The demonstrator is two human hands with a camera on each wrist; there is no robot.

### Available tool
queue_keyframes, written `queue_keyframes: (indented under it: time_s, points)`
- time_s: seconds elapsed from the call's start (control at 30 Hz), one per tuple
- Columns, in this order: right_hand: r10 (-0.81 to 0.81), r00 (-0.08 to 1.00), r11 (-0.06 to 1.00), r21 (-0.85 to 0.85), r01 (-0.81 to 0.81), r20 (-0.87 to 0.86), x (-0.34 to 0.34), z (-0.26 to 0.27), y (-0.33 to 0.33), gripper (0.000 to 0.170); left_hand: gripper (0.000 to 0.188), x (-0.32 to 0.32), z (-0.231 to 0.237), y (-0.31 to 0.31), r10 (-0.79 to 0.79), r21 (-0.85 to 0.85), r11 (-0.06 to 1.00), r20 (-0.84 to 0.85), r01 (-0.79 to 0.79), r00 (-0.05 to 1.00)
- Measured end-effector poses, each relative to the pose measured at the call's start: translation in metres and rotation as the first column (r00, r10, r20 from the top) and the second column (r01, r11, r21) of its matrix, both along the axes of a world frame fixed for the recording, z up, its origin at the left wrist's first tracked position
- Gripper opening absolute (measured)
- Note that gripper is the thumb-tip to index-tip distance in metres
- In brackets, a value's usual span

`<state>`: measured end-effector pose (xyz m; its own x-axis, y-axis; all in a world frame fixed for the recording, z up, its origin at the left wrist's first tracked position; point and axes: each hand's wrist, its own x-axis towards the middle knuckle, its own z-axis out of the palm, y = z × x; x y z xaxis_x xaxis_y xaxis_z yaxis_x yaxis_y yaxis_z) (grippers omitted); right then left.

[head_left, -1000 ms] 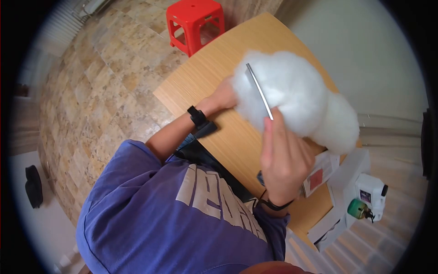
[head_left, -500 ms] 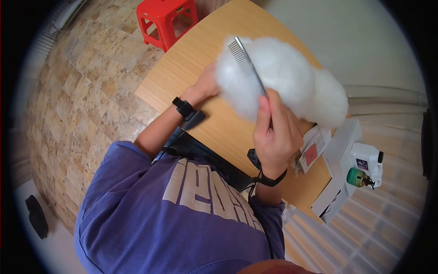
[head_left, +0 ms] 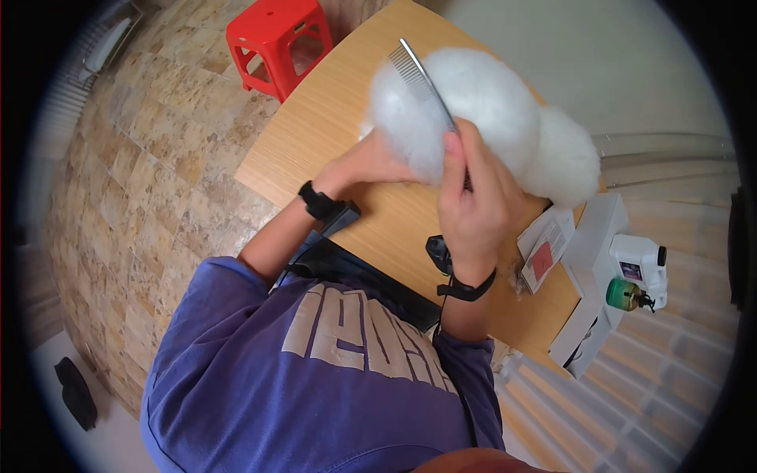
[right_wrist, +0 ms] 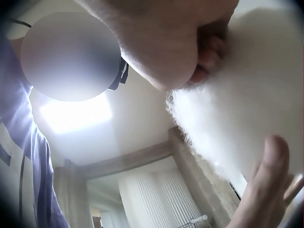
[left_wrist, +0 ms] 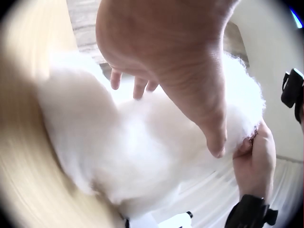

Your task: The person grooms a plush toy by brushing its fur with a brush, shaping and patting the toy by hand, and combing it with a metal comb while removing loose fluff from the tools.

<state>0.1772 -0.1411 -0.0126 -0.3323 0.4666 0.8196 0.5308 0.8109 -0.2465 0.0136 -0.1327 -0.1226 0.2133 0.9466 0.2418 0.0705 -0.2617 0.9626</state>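
A white fluffy mass (head_left: 489, 102) with rounded lobes is over the wooden table. My right hand (head_left: 481, 193) grips a metal comb (head_left: 428, 85), its thumb along the handle and its toothed end over the fluff's left side. My left hand (head_left: 378, 162) is against the fluff's near left edge, its fingertips hidden there. In the left wrist view, my left hand (left_wrist: 166, 57) has its fingers and thumb extended around the white fluff (left_wrist: 142, 147). The right wrist view shows the thumb of my left hand (right_wrist: 266, 190) raised beside the fluff (right_wrist: 247, 104), with my right hand (right_wrist: 161, 42) above.
A red stool (head_left: 276, 39) stands on the floor beyond the table's (head_left: 315, 118) left edge. Papers (head_left: 548, 252), a white box (head_left: 595, 260), a white jug (head_left: 640, 264) and a green pump bottle (head_left: 623, 294) are at the right. A black device (head_left: 438, 254) lies near the right wrist.
The comb has moved up and left across the fluff, and its teeth now show. My left hand has shifted toward the fluff's near side. The head view has also shifted.
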Motion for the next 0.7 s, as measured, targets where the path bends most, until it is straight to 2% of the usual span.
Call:
queue_keyframes:
  time_s: [0.03,0.1,0.17,0.33,0.4,0.53,0.7]
  points:
    - [-0.016,0.999,1.000,-0.010,0.016,0.040,-0.001,-0.001,-0.004,0.018,0.060,0.010,-0.005,0.003,-0.007,0.002,1.000,-0.004,0.007,1.000]
    - [-0.038,0.996,0.999,-0.018,0.039,0.077,-0.004,-0.008,-0.010,0.016,0.055,0.029,-0.018,0.005,0.209,0.229,0.949,0.050,-0.215,0.977]
    - [-0.031,1.000,0.999,-0.044,0.031,-0.005,-0.009,-0.019,-0.017,0.021,0.055,0.031,-0.017,-0.006,0.205,0.234,0.949,0.043,-0.210,0.978]
    - [-0.117,0.993,0.988,-0.105,0.115,-0.014,-0.010,-0.026,-0.037,0.026,0.054,0.039,-0.023,-0.004,0.245,0.233,0.941,0.022,-0.244,0.969]
    - [-0.144,0.989,0.986,-0.084,0.142,-0.018,-0.010,-0.026,-0.036,0.028,0.053,0.066,-0.022,0.041,0.270,0.240,0.934,0.008,-0.264,0.963]
    - [-0.118,0.993,0.991,-0.059,0.117,-0.026,-0.007,-0.024,-0.035,0.028,0.053,0.060,-0.019,0.040,0.313,0.274,0.915,-0.016,-0.296,0.950]
    - [-0.048,0.992,0.998,-0.042,0.043,-0.118,-0.003,-0.029,-0.037,0.027,0.052,0.060,-0.016,0.039,0.348,0.310,0.895,-0.038,-0.320,0.937]
